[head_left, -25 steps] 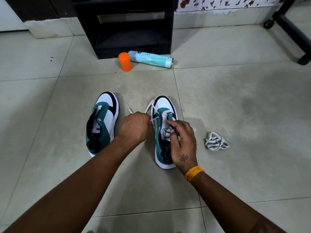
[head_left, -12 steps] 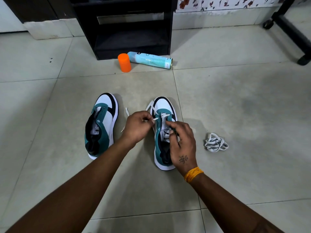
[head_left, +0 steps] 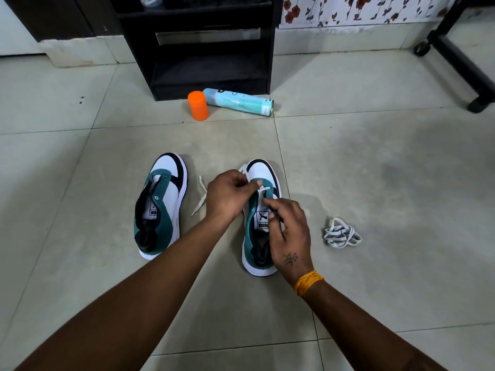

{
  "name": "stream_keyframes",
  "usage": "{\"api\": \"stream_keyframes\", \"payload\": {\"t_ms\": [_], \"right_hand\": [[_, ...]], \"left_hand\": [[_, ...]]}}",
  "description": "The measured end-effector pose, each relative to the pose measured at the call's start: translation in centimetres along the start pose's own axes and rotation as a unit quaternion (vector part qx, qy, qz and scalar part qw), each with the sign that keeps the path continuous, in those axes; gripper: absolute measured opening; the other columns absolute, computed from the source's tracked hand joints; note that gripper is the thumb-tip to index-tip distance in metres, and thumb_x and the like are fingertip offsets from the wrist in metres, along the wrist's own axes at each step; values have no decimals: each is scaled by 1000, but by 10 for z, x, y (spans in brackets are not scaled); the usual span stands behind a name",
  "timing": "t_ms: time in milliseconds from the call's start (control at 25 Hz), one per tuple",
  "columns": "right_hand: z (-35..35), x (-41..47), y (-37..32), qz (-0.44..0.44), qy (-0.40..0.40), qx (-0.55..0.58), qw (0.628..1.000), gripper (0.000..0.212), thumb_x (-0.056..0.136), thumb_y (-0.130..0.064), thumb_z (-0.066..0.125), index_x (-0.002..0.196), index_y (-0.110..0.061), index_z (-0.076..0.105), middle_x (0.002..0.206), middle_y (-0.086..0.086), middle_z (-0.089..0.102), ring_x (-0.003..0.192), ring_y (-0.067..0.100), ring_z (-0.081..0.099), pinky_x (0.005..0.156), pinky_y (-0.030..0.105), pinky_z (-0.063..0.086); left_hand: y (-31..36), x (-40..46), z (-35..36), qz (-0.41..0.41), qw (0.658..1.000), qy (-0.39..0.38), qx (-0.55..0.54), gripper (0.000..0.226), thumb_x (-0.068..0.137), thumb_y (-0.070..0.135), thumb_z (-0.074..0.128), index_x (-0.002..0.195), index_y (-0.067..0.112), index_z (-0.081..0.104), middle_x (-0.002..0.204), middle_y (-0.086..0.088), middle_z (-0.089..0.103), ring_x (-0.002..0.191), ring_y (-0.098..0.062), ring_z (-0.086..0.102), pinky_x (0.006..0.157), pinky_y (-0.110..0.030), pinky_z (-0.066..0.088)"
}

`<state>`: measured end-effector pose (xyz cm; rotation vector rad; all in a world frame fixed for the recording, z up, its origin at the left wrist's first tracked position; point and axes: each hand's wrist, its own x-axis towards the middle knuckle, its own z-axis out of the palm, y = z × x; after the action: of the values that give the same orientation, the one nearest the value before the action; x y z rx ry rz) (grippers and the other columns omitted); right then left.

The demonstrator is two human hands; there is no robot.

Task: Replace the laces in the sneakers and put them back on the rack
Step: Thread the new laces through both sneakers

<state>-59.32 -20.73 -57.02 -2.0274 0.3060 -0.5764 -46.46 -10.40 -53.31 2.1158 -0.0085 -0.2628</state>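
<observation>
Two white, teal and black sneakers stand on the tiled floor, toes pointing away. The left sneaker (head_left: 160, 204) has no lace. Over the right sneaker (head_left: 258, 223), my left hand (head_left: 227, 195) pinches a white lace (head_left: 263, 189) near the front eyelets; its loose end (head_left: 199, 200) trails on the floor between the shoes. My right hand (head_left: 288, 228) holds the right sneaker's tongue and eyelet edge, fingers curled on it. A bundled white lace (head_left: 341, 233) lies on the floor to the right.
A black shoe rack (head_left: 203, 46) stands at the back centre. In front of it lie an orange cap (head_left: 198, 105) and a light-blue spray can (head_left: 239, 101) on its side. A black wheeled frame (head_left: 460, 57) runs along the back right.
My left hand has moved right, over the right sneaker's front eyelets, pulling the lace with it. My right hand has stayed on the tongue.
</observation>
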Motion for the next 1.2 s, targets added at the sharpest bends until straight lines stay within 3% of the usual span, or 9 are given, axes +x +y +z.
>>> {"api": "stream_keyframes", "payload": {"t_ms": [120,280,400,600,680,840,960,1080,1200], "right_hand": [[0,1,-1,-2,-10,-10,1000,35,98,-11,52,126,-25,68,120,-7,60,116,15,56,98,29,47],[-1,0,-3,-1,-15,-24,1000,36,98,-11,51,126,-26,67,120,-9,59,116,14,55,97,23,44],[-2,1,-5,6,-21,-22,1000,37,97,-8,53,124,-28,68,118,-11,58,115,11,54,97,16,41],[-2,8,-11,50,-25,17,998,40,93,-1,55,118,-29,71,116,-9,60,115,9,57,100,21,44],[-2,11,-14,60,-20,24,998,39,93,-3,55,117,-28,71,117,-8,60,115,9,58,101,25,46],[-1,9,-17,59,-12,16,998,35,92,-12,51,116,-28,71,115,-8,61,115,10,58,101,25,45],[-1,6,-18,56,-21,6,998,34,91,-16,49,115,-28,71,114,-9,60,114,11,57,100,23,44],[-1,6,-18,59,-20,7,998,36,90,-17,48,115,-27,71,113,-10,60,114,11,57,101,23,43],[0,5,-16,59,-14,7,998,36,90,-16,48,116,-27,71,114,-10,60,115,13,57,101,25,43]], "left_hand": [[7,1,-1,-41,993,1,-111,15,81,22,82,69,18,74,71,5,75,67,-11,68,73,-39,61],[13,-5,-3,-71,981,7,-179,20,91,8,62,77,7,76,63,2,66,55,-9,55,56,-24,46],[21,-11,-8,-118,950,-26,-287,22,91,3,54,89,1,76,78,-5,74,66,-14,63,57,-22,51],[45,-2,-31,-119,907,-53,-400,16,99,8,50,92,10,64,74,-7,72,76,-21,73,86,-36,57],[47,2,-35,-120,928,-47,-351,12,100,20,58,94,12,64,76,-6,70,74,-24,70,81,-38,57],[21,-3,-19,-84,992,40,-85,38,84,53,77,91,17,68,84,1,73,82,-23,69,80,-38,56],[11,-7,-7,7,1000,5,17,36,80,47,83,104,20,75,100,2,74,93,-17,69,87,-33,54],[16,0,-1,98,994,-22,46,12,85,28,81,88,17,76,91,2,73,91,-19,68,78,-29,49],[28,2,-6,53,995,-35,-75,22,95,21,69,75,14,66,75,1,73,75,-17,66,73,-36,53]]}}
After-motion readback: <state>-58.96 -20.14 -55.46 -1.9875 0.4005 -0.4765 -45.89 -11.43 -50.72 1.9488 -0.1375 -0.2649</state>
